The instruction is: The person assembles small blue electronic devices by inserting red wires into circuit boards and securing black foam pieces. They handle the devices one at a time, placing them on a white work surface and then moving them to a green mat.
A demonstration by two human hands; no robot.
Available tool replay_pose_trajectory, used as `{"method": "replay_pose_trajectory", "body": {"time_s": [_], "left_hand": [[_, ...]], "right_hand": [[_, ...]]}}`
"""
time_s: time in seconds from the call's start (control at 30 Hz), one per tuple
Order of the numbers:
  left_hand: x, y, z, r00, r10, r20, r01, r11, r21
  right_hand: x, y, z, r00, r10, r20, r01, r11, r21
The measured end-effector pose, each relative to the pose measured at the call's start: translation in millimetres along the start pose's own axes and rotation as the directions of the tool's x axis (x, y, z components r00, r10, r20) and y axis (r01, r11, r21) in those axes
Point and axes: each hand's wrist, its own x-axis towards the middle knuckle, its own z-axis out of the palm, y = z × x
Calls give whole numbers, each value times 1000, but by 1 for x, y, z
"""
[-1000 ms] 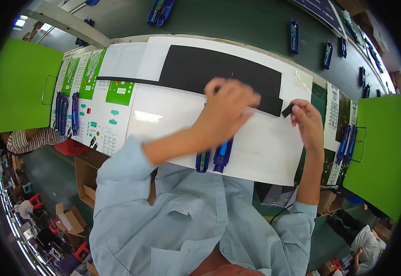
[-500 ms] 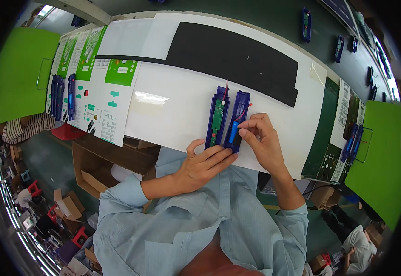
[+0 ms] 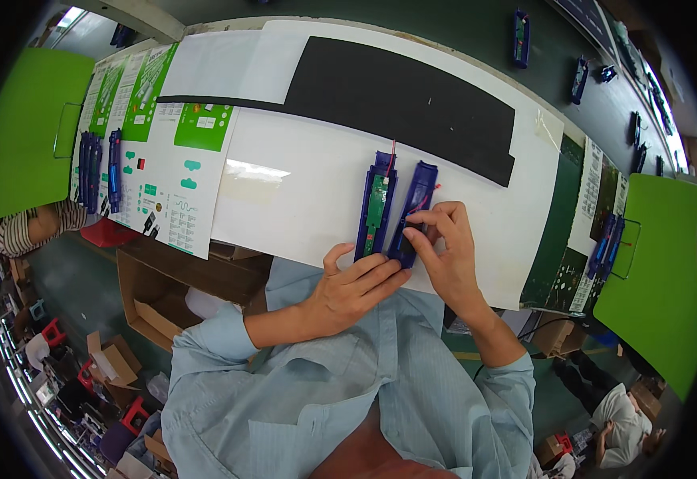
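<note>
Two long blue plastic housing halves lie side by side before me on the white table. The left housing half [image 3: 367, 209] holds a green circuit board [image 3: 376, 211], with a thin red wire rising past its far end. The right housing half [image 3: 420, 185] is slightly tilted, and a red wire shows inside it. My left hand [image 3: 350, 294] reaches across the near ends, its fingers closed against the right half and its thumb beside the left one. My right hand [image 3: 450, 255] pinches at the right half's inner middle; its fingertips hide what they hold.
A black mat [image 3: 404, 100] lies across the far side of the table. Printed sheets [image 3: 176, 184] at left bear several more blue housings [image 3: 114, 172]. Others rest at the right edge [image 3: 606, 247] near a green panel [image 3: 656, 279]. An open cardboard box [image 3: 152, 291] stands below left.
The bright blue cylinder under my right fingers no longer shows in the right housing half. My right hand has shifted slightly left and down; the left hand stays at the near ends.
</note>
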Motion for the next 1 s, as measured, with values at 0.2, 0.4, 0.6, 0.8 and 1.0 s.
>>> {"method": "replay_pose_trajectory", "body": {"time_s": [0.2,0.4,0.6,0.8,1.0], "left_hand": [[-2,2,0,1000,-21,11,22,999,-32],[1,1,-5,999,-22,43,25,998,-63],[10,-5,-10,998,-30,54,39,987,-156],[75,-39,-29,956,-229,-182,185,956,-227],[93,-55,-22,977,-127,-172,111,989,-102]], "right_hand": [[23,4,-26,988,103,-113,-115,988,-100],[44,9,-8,986,-7,-166,-45,950,-308],[31,-3,10,947,-242,-213,169,935,-310],[31,0,17,962,-242,-123,197,934,-299],[34,-7,19,965,-256,-62,221,915,-339]]}}
